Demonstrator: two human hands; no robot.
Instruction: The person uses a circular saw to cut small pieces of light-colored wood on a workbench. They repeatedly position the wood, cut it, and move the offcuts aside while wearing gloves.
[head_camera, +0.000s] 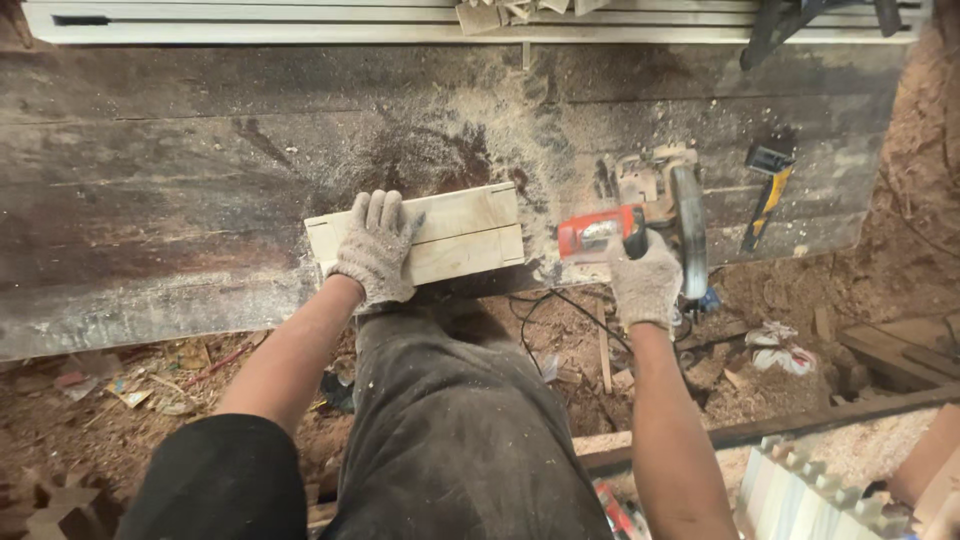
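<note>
Pressing down flat, the left hand (375, 248) in a grey knitted work glove lies on the left end of two pale, squared wooden boards (455, 232) laid side by side; fingers are spread a little and extended, palm on the wood, not curled around anything. The boards sit at the near edge of a dark, worn plank workbench (180, 190), long sides running left to right, right ends flush with each other.

The right hand (645, 282), also gloved, is closed around the red handle of a hand-held circular saw (650, 215); fingers wrapped tight on the grip. The saw rests on the bench just right of the boards' right ends; its round blade guard faces right. Whether the blade touches the wood cannot be told.

Pale sawdust (510, 130) is heaped on the bench behind the boards and the saw. A yellow-and-black hand tool (765, 195) lies on the bench right of the saw, apart from it. A black cable (560, 305) hangs below the bench edge over the dirt floor.
</note>
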